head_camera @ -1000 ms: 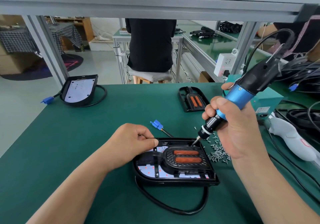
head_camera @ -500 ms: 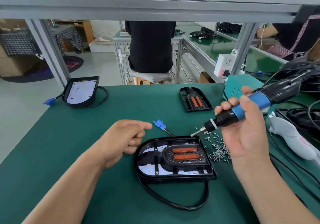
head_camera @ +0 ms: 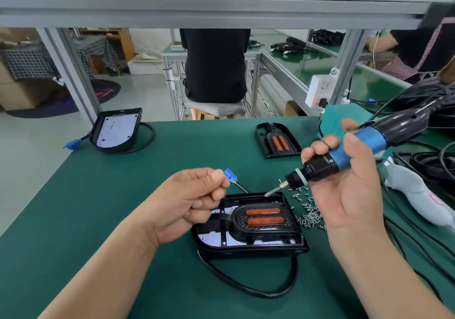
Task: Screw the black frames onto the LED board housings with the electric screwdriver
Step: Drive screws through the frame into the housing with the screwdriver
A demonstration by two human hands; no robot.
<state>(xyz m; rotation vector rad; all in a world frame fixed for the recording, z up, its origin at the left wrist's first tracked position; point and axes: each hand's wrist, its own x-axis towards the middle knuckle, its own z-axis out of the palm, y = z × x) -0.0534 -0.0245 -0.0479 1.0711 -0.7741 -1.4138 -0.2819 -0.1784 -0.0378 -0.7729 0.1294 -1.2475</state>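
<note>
Nearest the front edge of the bench (head_camera: 86, 207), a black cable (head_camera: 246, 288) is looping out from the LED board housing (head_camera: 246, 249). The housing is lying mid-bench with a black frame (head_camera: 263, 230) sitting inside it. The left hand (head_camera: 182, 203) is hovering over the housing's left end, fingers curling and thumb pressing against the forefinger; whether it is pinching anything cannot be told. Loose screws (head_camera: 310, 216) are lying just beside the housing's right side. The right hand (head_camera: 344, 188) is gripping the electric screwdriver (head_camera: 357, 151), its bit slanting down to the housing's far right corner. A second black frame (head_camera: 278, 141) is lying toward the far edge, and a second housing (head_camera: 115, 130) is sitting at the far left corner.
</note>
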